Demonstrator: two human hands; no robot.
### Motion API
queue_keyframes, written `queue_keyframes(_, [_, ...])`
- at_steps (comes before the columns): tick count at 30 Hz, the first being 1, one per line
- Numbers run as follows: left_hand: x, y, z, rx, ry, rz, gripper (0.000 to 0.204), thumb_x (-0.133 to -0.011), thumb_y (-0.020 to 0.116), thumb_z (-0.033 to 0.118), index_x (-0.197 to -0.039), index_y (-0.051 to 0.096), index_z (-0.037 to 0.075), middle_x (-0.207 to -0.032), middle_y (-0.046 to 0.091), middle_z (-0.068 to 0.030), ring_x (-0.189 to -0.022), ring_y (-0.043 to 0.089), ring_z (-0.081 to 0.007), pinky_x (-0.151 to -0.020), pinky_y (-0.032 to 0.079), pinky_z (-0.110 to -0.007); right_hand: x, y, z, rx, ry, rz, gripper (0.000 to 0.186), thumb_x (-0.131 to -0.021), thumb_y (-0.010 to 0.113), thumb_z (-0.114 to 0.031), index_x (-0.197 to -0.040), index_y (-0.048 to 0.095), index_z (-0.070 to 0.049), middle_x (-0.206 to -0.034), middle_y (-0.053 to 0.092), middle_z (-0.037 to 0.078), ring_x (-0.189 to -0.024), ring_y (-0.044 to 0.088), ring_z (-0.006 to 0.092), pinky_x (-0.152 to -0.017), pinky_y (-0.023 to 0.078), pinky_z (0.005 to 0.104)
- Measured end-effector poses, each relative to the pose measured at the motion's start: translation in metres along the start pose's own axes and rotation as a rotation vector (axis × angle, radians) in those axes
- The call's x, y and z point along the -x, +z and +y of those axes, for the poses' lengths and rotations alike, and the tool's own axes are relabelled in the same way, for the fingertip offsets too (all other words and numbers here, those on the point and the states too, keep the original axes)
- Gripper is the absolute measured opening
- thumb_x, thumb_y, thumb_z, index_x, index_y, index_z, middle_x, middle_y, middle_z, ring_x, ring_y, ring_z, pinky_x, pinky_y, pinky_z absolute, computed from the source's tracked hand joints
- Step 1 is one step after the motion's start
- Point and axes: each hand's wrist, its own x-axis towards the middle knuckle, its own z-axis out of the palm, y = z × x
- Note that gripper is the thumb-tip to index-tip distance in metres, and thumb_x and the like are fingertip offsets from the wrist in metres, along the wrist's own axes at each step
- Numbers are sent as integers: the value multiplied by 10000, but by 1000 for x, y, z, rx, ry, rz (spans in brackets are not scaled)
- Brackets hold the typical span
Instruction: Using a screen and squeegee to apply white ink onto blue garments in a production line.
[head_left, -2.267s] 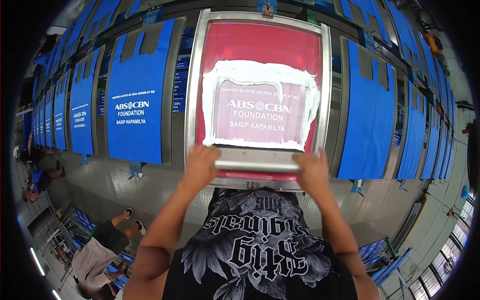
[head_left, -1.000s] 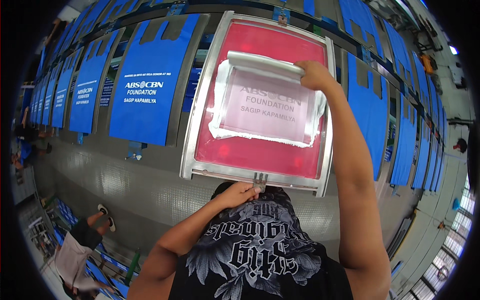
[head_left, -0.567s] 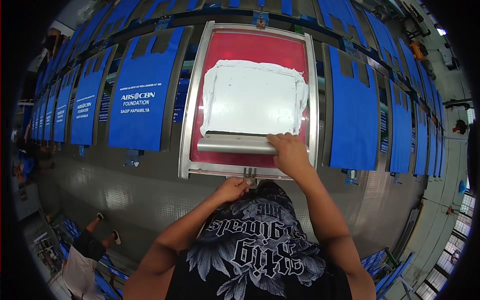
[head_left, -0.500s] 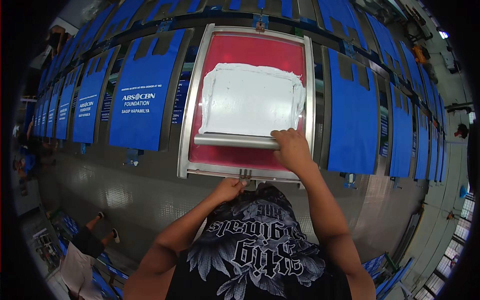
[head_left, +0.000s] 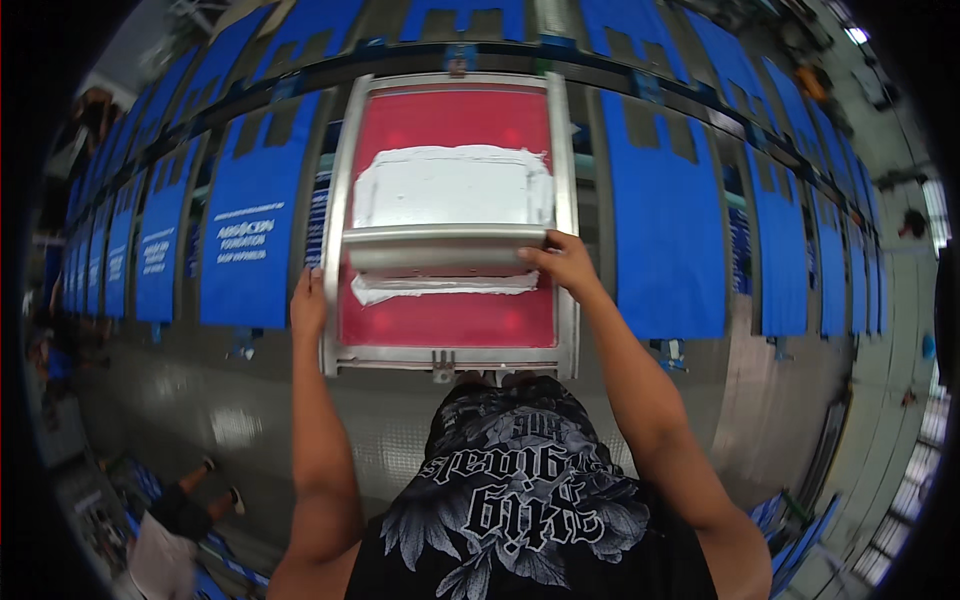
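Observation:
A screen-printing frame [head_left: 332,315] with metal sides and red mesh lies in front of me. White ink [head_left: 450,190] covers the mesh's middle, and a narrower band of ink lies on the near side of the squeegee [head_left: 430,255]. This wide metal squeegee spans nearly the whole mesh, tilted so its broad face shows. My right hand [head_left: 565,262] grips its right end, thumb on the near face. At the frame's left side is my left hand [head_left: 310,295], fingers pressed together beside the metal edge; what they pinch, if anything, is hidden.
Blue bag-shaped pieces [head_left: 665,230] lie on dark boards in rows to both sides and beyond the frame. A metal bracket [head_left: 443,365] is fixed on the frame's near edge. Another person [head_left: 165,545] is at the lower left, on the grey floor.
The squeegee has moved away from me across the ink, leaving a band behind it. My left hand has gone from the near bracket to the frame's left side. The view has shifted right.

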Motion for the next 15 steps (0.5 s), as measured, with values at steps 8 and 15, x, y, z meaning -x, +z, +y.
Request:
queue_keyframes(8, [43,18,63,636,-205,-267,517,-978,443,401,-1282,509,-12,-1215,584,-143,-1116,528,-200,-960,389,-298,43,-76,-22,-75,63,70,404,-690,799,-252,-957,669,22,-839,649,55,-805,578,140,-716,474,300])
queue_keyframes(15, [127,129,209,663,-113,-292,523,-974,468,372,-1314,467,-25,-1225,577,-174,-1117,544,-225,-953,405,-308,112,-256,12,16,6,229,290,-693,743,-99,-955,688,13,-872,673,61,-803,605,134,-746,471,274])
